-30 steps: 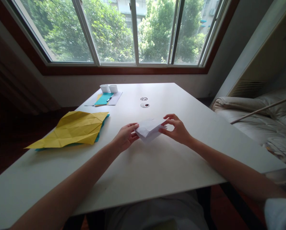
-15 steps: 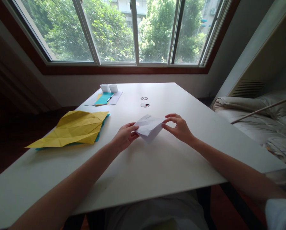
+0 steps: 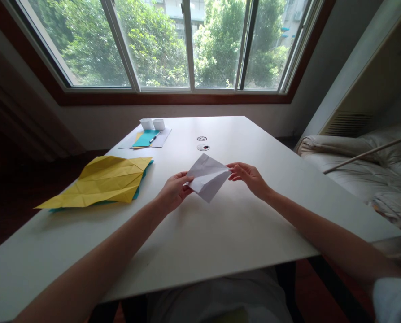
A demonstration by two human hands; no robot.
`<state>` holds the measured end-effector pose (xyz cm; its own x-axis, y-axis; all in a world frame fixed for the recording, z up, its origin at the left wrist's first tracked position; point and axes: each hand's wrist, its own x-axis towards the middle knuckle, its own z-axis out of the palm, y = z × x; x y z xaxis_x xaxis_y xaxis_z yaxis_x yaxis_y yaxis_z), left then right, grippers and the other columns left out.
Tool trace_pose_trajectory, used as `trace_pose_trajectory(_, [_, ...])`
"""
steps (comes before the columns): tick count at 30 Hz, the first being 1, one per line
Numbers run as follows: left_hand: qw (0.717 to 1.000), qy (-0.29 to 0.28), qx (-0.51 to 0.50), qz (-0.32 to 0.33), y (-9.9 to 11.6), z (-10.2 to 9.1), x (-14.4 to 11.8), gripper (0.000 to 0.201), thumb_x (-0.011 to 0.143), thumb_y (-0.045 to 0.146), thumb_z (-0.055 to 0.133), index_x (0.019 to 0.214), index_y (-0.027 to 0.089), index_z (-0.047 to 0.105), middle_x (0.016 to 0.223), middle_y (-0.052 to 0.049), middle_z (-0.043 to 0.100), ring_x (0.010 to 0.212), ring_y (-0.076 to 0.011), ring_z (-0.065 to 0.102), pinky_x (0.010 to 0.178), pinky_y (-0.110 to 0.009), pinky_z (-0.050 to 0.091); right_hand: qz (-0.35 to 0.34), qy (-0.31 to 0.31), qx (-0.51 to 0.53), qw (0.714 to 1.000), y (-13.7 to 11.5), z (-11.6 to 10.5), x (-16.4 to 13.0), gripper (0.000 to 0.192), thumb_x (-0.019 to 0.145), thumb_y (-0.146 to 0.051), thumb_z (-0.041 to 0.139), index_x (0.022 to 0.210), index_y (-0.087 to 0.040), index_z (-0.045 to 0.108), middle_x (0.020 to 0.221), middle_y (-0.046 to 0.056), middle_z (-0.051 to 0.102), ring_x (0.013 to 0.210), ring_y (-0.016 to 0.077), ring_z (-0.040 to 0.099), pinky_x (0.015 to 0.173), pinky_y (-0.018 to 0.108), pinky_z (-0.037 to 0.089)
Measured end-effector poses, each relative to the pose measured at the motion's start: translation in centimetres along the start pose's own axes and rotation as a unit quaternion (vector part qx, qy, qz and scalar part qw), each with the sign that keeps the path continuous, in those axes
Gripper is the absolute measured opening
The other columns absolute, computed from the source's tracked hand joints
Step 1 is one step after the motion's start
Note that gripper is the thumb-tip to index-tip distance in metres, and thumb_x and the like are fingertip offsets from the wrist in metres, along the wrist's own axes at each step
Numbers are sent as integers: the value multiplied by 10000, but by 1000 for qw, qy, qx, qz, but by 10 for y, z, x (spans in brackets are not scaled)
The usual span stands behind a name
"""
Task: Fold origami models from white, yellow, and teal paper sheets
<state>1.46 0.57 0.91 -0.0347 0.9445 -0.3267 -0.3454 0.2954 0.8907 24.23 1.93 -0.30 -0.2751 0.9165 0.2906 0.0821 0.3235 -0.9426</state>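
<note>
A folded white paper (image 3: 207, 177), diamond-shaped and creased, is held up just above the white table (image 3: 220, 233). My left hand (image 3: 173, 192) pinches its left corner. My right hand (image 3: 248, 177) pinches its right corner with thumb and fingertips. The paper tilts toward me, its upper point raised and its lower point near the tabletop.
A creased yellow sheet (image 3: 102, 181) lies over a teal sheet at the left. Farther back are a teal paper with a pen (image 3: 146, 138), two small white cups (image 3: 152, 124) and two round table grommets (image 3: 202, 143). A sofa (image 3: 362, 166) stands to the right.
The paper has been lifted and turned up from lying nearly flat to a raised diamond. My right fingers have closed from a loose curl onto the right corner.
</note>
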Motion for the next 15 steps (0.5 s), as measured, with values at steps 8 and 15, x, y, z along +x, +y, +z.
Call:
trace_pose_trajectory(8, [995,-18,27,90,-6,-4,4,293,618,67,658,862,134,509,711,-21,635,599,-103,596,584,-214,496,55,-10,-19,998,1,2,-1,398,751,-519,572,964,-182,570,923,64,634,762,162,631,684,306,501])
trace_pose_trajectory(15, [987,-45,76,131,-6,-6,2,479,586,141,707,1016,164,498,795,-14,641,704,-130,605,625,-244,479,166,-26,114,979,6,6,-2,452,672,-369,711,1021,-225,462,893,36,658,802,145,621,713,293,497])
